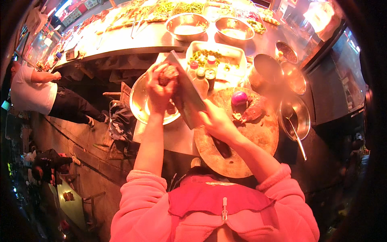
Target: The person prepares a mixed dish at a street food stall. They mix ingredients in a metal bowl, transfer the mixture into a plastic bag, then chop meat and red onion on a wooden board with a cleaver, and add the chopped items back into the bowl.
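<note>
Over a metal bowl [137,104] my left hand [161,87] grips a dark brownish piece of food [168,74], which looks like meat. My right hand [213,118] is closed round the handle of a broad cleaver [189,93], its blade tilted close beside the piece in my left hand. The handle is hidden in my fist. To the right, a round wooden chopping block [257,139] bears a purple onion [239,98] and a reddish chunk of meat [255,110]. Another dark piece [222,147] lies on the block under my right forearm.
Behind the block stand bottles [201,81] and a white tray [242,56] of chopped greens. Two steel bowls [187,35] sit on the counter. At right are metal pots [267,68] and a bowl with a ladle [297,140]. A person [34,87] stands at left; another [50,165] is lower left.
</note>
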### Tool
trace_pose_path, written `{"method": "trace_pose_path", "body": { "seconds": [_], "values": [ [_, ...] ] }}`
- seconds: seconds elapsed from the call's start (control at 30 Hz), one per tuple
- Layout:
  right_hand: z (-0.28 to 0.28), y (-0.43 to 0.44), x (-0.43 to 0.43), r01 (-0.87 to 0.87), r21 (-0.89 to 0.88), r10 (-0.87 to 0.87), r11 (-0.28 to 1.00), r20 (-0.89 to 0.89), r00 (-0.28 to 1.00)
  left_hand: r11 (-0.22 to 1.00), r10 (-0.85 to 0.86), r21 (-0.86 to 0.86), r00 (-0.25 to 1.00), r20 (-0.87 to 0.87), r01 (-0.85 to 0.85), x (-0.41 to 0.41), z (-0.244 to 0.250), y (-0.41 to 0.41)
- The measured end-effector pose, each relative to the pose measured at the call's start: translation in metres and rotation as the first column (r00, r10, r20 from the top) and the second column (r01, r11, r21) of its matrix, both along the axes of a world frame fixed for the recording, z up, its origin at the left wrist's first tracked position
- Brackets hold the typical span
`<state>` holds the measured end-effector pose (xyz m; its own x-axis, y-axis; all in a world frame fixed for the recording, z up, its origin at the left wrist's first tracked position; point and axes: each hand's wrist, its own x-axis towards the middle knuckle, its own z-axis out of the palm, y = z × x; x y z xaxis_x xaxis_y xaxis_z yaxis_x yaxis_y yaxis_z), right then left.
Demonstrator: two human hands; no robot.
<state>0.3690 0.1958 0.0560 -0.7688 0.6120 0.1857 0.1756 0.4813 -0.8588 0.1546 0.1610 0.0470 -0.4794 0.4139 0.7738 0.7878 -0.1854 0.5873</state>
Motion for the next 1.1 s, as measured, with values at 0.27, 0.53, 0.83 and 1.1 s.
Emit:
{"method": "trace_pose_path", "body": {
  "seconds": [0.27,0.53,0.83,1.1],
  "values": [
    [-0.056,0.014,-0.073,0.015,0.129,-0.048,0.992,0.256,0.965,0.785,0.302,-0.588,0.949,0.087,-0.196,-0.094,-0.162,-0.038],
    [-0.046,0.004,-0.064,-0.075,-0.189,0.113,0.979,0.201,0.973,0.895,0.202,-0.297,0.896,-0.395,-0.333,-0.040,-0.111,-0.014],
    [-0.051,-0.023,0.133,0.083,0.212,-0.137,0.974,0.253,0.958,0.953,0.219,-0.198,0.973,-0.072,-0.229,-0.017,-0.078,-0.034],
    [-0.068,-0.063,0.284,0.420,0.521,-0.658,0.743,0.451,0.603,0.691,-0.559,-0.523,0.828,0.051,0.499,0.192,-0.165,0.073]
  ]
}}
